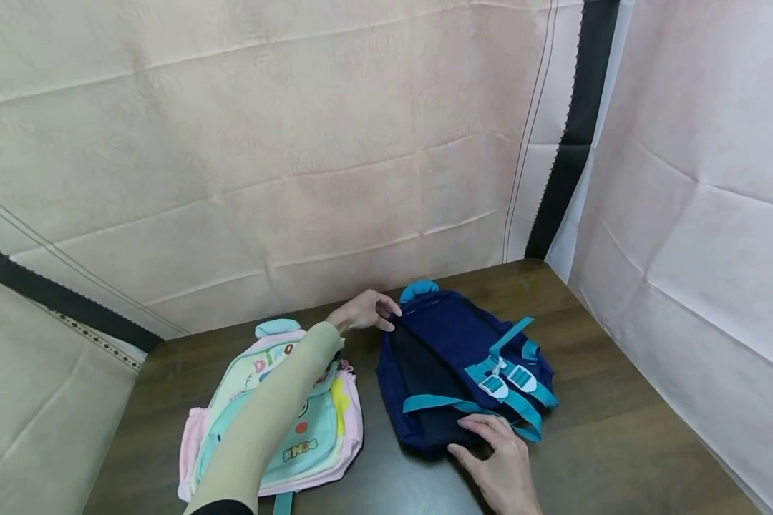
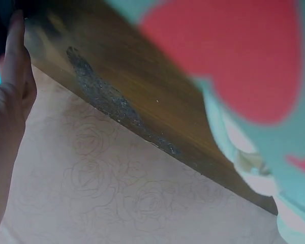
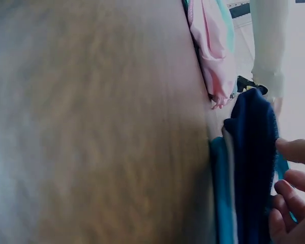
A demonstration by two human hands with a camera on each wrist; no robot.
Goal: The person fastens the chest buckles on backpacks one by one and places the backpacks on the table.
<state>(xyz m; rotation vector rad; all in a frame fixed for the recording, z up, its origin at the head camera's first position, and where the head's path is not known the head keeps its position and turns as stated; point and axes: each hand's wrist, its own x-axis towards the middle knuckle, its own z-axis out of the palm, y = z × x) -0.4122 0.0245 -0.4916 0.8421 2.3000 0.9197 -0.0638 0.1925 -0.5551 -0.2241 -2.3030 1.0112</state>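
Observation:
A navy backpack (image 1: 435, 322) lies flat on the table, its turquoise straps and white buckles facing up. Beside its upper left edge is my left hand (image 1: 363, 310), fingers slightly bent and fingertips at the fabric; in the left wrist view that hand (image 2: 12, 81) shows only at the left border. At the lower edge of the bag, my right hand (image 1: 499, 465) rests its fingers near the turquoise strap (image 1: 434, 403), thumb apart. From the right wrist view, loosely bent fingers (image 3: 297, 152) touch the side of the navy bag (image 3: 254, 168).
A mint and pink children's backpack (image 1: 309, 429) lies to the left, partly under my left forearm (image 1: 277, 408). The brown wooden table (image 1: 618, 400) meets pale fabric walls (image 1: 335, 143) at the back and right. A worn dark patch (image 2: 104, 91) marks the table's back edge.

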